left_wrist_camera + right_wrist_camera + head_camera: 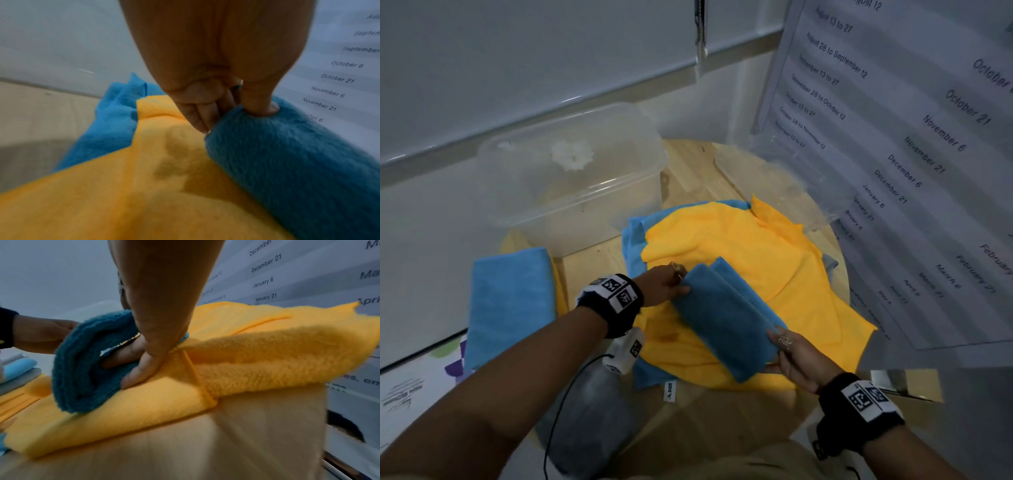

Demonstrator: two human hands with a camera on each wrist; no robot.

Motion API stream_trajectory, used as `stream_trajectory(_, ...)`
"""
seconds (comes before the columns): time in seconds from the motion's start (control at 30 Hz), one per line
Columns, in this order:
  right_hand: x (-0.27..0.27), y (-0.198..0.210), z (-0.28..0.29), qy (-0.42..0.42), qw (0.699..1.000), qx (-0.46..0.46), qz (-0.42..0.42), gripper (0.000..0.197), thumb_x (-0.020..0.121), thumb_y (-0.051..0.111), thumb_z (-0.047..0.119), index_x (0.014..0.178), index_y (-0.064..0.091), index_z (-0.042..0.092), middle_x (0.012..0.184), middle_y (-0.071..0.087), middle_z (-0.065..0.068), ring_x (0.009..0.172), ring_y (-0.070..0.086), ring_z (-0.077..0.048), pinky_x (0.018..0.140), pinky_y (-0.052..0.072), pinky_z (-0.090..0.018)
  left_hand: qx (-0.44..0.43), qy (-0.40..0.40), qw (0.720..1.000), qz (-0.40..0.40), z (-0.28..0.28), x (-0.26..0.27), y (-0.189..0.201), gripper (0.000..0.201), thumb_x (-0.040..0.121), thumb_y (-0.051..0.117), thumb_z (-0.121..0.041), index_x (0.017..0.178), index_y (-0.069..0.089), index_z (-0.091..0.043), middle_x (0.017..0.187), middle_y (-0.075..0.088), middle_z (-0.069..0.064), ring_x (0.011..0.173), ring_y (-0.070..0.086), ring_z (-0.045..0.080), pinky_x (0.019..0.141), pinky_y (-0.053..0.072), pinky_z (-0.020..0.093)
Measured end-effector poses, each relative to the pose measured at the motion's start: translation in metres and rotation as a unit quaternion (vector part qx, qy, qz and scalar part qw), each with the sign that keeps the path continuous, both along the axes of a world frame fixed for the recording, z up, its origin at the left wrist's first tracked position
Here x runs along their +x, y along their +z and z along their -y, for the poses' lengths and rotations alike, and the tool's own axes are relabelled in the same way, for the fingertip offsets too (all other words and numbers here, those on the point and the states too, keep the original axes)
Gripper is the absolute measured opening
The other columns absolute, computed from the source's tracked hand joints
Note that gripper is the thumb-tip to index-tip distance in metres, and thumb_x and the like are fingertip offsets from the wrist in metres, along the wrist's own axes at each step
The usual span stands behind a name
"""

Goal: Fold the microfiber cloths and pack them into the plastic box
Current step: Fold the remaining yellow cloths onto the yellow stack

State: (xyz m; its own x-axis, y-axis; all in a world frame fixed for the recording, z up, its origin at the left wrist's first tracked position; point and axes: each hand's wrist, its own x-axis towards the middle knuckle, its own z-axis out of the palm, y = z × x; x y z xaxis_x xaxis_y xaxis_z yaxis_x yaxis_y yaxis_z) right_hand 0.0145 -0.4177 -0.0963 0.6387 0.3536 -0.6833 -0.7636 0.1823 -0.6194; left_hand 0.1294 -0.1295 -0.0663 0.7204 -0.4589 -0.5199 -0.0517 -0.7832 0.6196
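A dark blue cloth (pixel 726 318), folded into a long strip, lies slantwise on a spread yellow cloth (pixel 743 246). My left hand (pixel 671 284) pinches its far end (pixel 267 146) between thumb and fingers. My right hand (pixel 791 353) grips the near end (pixel 82 369), fingers tucked into the fold. A light blue cloth (pixel 635 236) shows under the yellow one. The clear plastic box (pixel 571 178) stands open at the back left, with only something small and white visible inside.
A folded light blue cloth (pixel 512 301) lies at the left on the round wooden table (pixel 688 421). The clear lid (pixel 784 181) leans at the back right by a wall calendar sheet (pixel 914 137). A grey cloth (pixel 589 418) hangs off the near edge.
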Motion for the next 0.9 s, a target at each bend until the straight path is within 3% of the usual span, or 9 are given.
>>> stream_trajectory(0.1, -0.002, -0.004, -0.001, -0.061, 0.995, -0.076, 0.019, 0.05, 0.083, 0.06, 0.044, 0.113, 0.054, 0.005, 0.109, 0.066, -0.016, 0.09, 0.068, -0.025, 0.074, 0.057, -0.037, 0.008, 0.051, 0.998, 0.027, 0.028, 0.005, -0.006, 0.025, 0.098, 0.043, -0.027, 0.116, 0.05, -0.01, 0.114, 0.06, 0.013, 0.105, 0.056, 0.028, 0.082, 0.041, 0.032)
stream_trajectory(0.2, 0.003, -0.007, -0.001, -0.091, 0.973, -0.205, 0.057, 0.024, 0.097, 0.047, 0.027, 0.097, 0.051, 0.003, 0.092, 0.06, -0.018, 0.075, 0.064, -0.024, 0.068, 0.057, -0.04, 0.088, 0.043, 0.994, 0.043, 0.05, 0.009, -0.01, 0.038, 0.101, 0.034, -0.03, 0.135, 0.037, -0.014, 0.119, 0.058, 0.018, 0.106, 0.056, 0.035, 0.082, 0.042, 0.038)
stream_trajectory(0.3, 0.004, -0.005, -0.005, -0.098, 0.955, -0.269, 0.078, 0.02, 0.098, 0.046, 0.023, 0.086, 0.047, 0.006, 0.077, 0.053, -0.015, 0.063, 0.056, -0.023, 0.054, 0.055, -0.034, 0.186, 0.006, 0.981, 0.051, 0.058, 0.005, -0.018, 0.051, 0.102, 0.024, -0.032, 0.149, 0.012, -0.017, 0.134, 0.049, 0.018, 0.119, 0.051, 0.034, 0.093, 0.041, 0.04)
stream_trajectory(0.47, 0.004, -0.008, -0.01, -0.121, 0.931, -0.327, 0.109, 0.023, 0.096, 0.052, 0.024, 0.081, 0.047, 0.008, 0.066, 0.053, -0.014, 0.05, 0.052, -0.023, 0.039, 0.044, -0.024, 0.223, -0.004, 0.973, 0.059, 0.052, 0.0, -0.033, 0.046, 0.101, 0.019, -0.028, 0.147, 0.022, -0.02, 0.14, 0.044, 0.011, 0.121, 0.05, 0.03, 0.095, 0.041, 0.04)
stream_trajectory(0.57, 0.004, -0.012, -0.008, -0.075, 0.878, -0.439, 0.174, 0.017, 0.091, 0.059, 0.024, 0.088, 0.051, 0.009, 0.075, 0.059, -0.012, 0.061, 0.053, -0.02, 0.048, 0.041, -0.022, 0.196, 0.033, 0.977, 0.083, 0.054, -0.001, -0.031, 0.045, 0.101, 0.025, -0.03, 0.143, 0.028, -0.013, 0.136, 0.046, 0.013, 0.118, 0.051, 0.031, 0.094, 0.041, 0.042)
stream_trajectory(0.67, 0.01, -0.011, -0.006, -0.005, 0.804, -0.53, 0.271, 0.033, 0.082, 0.067, 0.017, 0.11, 0.052, 0.008, 0.104, 0.055, -0.008, 0.09, 0.05, -0.018, 0.073, 0.041, -0.028, 0.112, 0.095, 0.987, 0.068, 0.055, -0.002, -0.029, 0.053, 0.095, 0.041, -0.045, 0.134, 0.037, -0.01, 0.132, 0.048, 0.013, 0.116, 0.051, 0.031, 0.095, 0.044, 0.041)
stream_trajectory(0.77, 0.028, -0.005, -0.01, 0.112, 0.806, -0.51, 0.278, 0.056, 0.08, 0.07, 0.036, 0.126, 0.046, 0.013, 0.112, 0.054, -0.004, 0.105, 0.049, -0.021, 0.088, 0.044, -0.037, 0.135, 0.071, 0.988, 0.008, 0.056, 0.003, -0.027, 0.083, 0.077, 0.057, -0.064, 0.136, 0.034, -0.011, 0.123, 0.056, 0.008, 0.109, 0.057, 0.028, 0.087, 0.048, 0.039)
stream_trajectory(0.83, 0.044, -0.005, -0.008, 0.209, 0.793, -0.518, 0.242, 0.052, 0.077, 0.068, 0.051, 0.115, 0.051, 0.021, 0.104, 0.058, 0.0, 0.1, 0.054, -0.022, 0.083, 0.045, -0.039, 0.157, 0.038, 0.987, 0.012, 0.057, 0.007, -0.023, 0.081, 0.072, 0.064, -0.064, 0.128, 0.042, -0.01, 0.115, 0.058, 0.007, 0.104, 0.058, 0.026, 0.079, 0.046, 0.035)
stream_trajectory(0.9, 0.057, -0.001, -0.007, 0.263, 0.798, -0.497, 0.217, 0.039, 0.075, 0.067, 0.055, 0.096, 0.053, 0.025, 0.09, 0.061, 0.004, 0.088, 0.057, -0.022, 0.077, 0.045, -0.041, 0.132, 0.025, 0.991, 0.031, 0.058, 0.005, -0.013, 0.062, 0.073, 0.067, -0.058, 0.108, 0.052, -0.009, 0.101, 0.059, 0.009, 0.097, 0.057, 0.026, 0.074, 0.042, 0.033)
